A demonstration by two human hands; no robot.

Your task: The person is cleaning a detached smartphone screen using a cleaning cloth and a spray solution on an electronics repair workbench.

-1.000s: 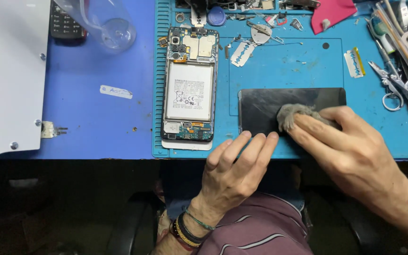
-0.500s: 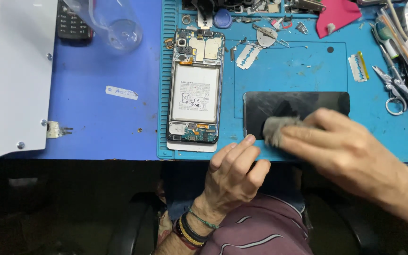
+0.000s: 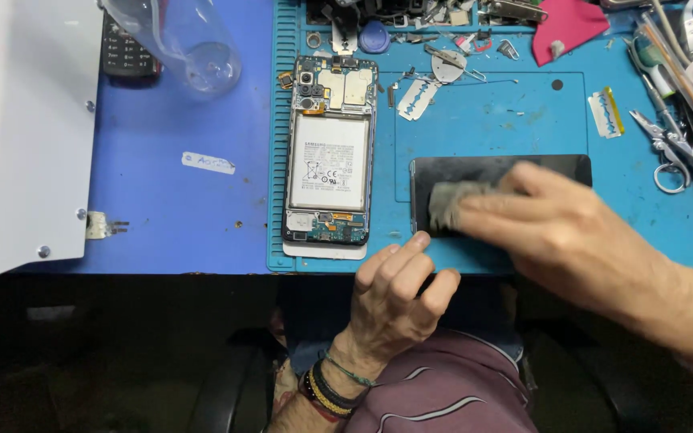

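Grey cloth (image 3: 449,204) pinched in right hand (image 3: 559,228) fingers on black glass panel (image 3: 499,170) — thin, slick, fragile, best held by edges; left hand (image 3: 399,289) fingers loose — desk's front edge.

Two bare hands and forearms are seen, with no gloves, rings or watch worn. The left hand (image 3: 399,293) is seen at about six o'clock in the view, and several bands are worn stacked at its wrist: a thin teal cord nearest the hand, then a black band, then a yellow-and-black braided one. The right hand (image 3: 555,220) is seen at about four o'clock, blurred, with the forearm uncovered as far as the frame's edge. A maroon garment with thin pale stripes is seen at six o'clock, below the left wrist.
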